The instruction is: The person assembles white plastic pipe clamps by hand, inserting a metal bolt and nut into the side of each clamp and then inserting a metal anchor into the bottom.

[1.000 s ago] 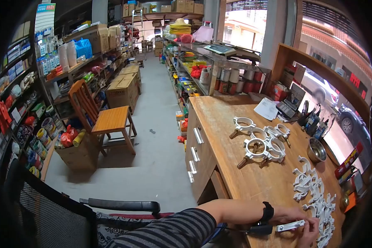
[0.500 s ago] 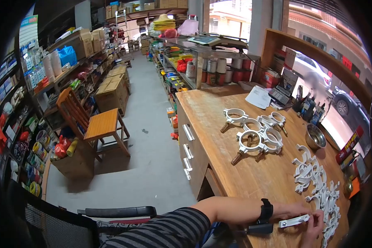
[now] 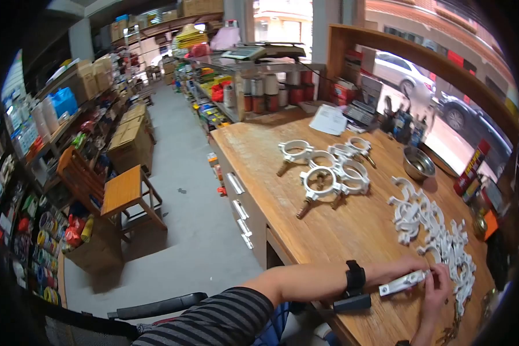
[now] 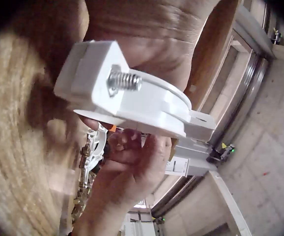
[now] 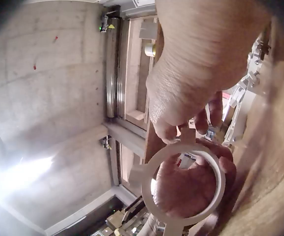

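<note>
Both hands are at a white plastic ring clamp [image 3: 402, 284] [image 4: 151, 101] [image 5: 149, 182] above the front of the table. The left hand [image 3: 405, 266] [image 4: 147, 34] [image 5: 191, 184] grips it, palm behind the ring in the right wrist view. At a tab of the clamp, the right hand [image 3: 437, 287] [image 4: 134, 164] [image 5: 201, 69] pinches with its fingertips; the exact contact is partly hidden. A threaded screw end [image 4: 127, 80] sticks out of the clamp's block in the left wrist view. Loose white clamp halves [image 3: 435, 230] lie in a pile beyond the hands.
Several joined white rings with brown bolts [image 3: 320, 181] lie mid-table. A metal bowl [image 3: 418, 165], papers [image 3: 328, 119] and a calculator [image 3: 360, 112] stand farther back. A black object [image 3: 352, 304] is by the table's front edge, near the left forearm.
The head view has turned right, so the table and its objects appear farther left. Both hands stay at the clamp, whose tilt differs slightly.
</note>
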`<state>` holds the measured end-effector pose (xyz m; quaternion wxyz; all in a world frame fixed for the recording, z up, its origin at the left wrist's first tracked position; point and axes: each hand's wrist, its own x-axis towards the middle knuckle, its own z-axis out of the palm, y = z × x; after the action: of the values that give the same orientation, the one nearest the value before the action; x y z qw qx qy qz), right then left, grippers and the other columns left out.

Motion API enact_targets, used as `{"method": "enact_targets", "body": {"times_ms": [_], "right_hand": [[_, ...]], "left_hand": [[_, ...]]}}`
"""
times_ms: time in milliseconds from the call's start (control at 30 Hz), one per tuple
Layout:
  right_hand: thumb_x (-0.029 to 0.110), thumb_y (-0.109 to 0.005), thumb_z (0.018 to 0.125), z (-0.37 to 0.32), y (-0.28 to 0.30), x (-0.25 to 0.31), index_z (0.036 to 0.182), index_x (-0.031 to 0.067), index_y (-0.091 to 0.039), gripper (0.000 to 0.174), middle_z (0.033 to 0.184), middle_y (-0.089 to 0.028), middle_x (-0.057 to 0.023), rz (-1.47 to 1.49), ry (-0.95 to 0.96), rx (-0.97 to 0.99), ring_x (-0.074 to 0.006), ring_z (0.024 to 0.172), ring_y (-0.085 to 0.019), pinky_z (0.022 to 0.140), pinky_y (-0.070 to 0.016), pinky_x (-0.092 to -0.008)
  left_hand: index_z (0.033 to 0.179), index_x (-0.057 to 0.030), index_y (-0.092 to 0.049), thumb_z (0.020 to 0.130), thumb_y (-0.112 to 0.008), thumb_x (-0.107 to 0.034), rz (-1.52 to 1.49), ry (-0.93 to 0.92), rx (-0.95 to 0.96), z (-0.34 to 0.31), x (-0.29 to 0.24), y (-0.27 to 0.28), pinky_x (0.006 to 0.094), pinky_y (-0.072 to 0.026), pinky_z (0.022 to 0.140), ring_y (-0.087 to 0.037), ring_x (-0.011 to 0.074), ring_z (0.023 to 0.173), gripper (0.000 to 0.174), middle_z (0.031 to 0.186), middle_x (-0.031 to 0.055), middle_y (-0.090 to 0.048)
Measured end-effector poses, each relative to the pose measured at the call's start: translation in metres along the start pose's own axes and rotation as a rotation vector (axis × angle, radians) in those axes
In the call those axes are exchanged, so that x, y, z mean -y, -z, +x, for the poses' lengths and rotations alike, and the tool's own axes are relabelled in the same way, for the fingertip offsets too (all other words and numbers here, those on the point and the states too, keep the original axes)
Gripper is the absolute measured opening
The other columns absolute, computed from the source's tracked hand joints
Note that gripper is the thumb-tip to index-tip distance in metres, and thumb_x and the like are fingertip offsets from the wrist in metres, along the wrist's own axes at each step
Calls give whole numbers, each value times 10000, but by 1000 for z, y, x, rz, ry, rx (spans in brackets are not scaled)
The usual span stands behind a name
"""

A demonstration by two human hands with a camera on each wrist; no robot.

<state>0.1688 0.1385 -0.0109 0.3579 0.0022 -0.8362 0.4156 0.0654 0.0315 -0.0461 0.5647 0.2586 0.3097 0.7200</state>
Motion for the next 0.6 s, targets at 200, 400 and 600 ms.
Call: {"method": "enact_targets", "body": {"times_ms": [200,400,600], "right_hand": [[26,-645,697,-3,3,4,748,15,-513,141,742,-458,-21,-26,-88,23,-107,629,-440,549,-369,-217],[11,-569,755,-1,15,14,889,5,-595,137,852,-513,-73,-11,28,153,-150,736,-537,609,-445,-239],[28,-586,748,-4,13,8,833,10,-569,89,806,-522,-45,16,-67,102,-124,656,-519,564,-428,-227]], "left_hand": [[882,-101,-571,858,-459,-299,32,116,-85,-42,-31,-42,163,-421,466,-545,64,592,229,737,-16,-587],[867,-25,-566,829,-502,-222,-60,205,-122,-10,-13,-12,216,-484,505,-572,129,616,211,749,52,-590],[917,-42,-548,834,-491,-244,10,162,-218,-7,-11,-16,239,-506,439,-612,151,632,226,767,75,-602]]}}
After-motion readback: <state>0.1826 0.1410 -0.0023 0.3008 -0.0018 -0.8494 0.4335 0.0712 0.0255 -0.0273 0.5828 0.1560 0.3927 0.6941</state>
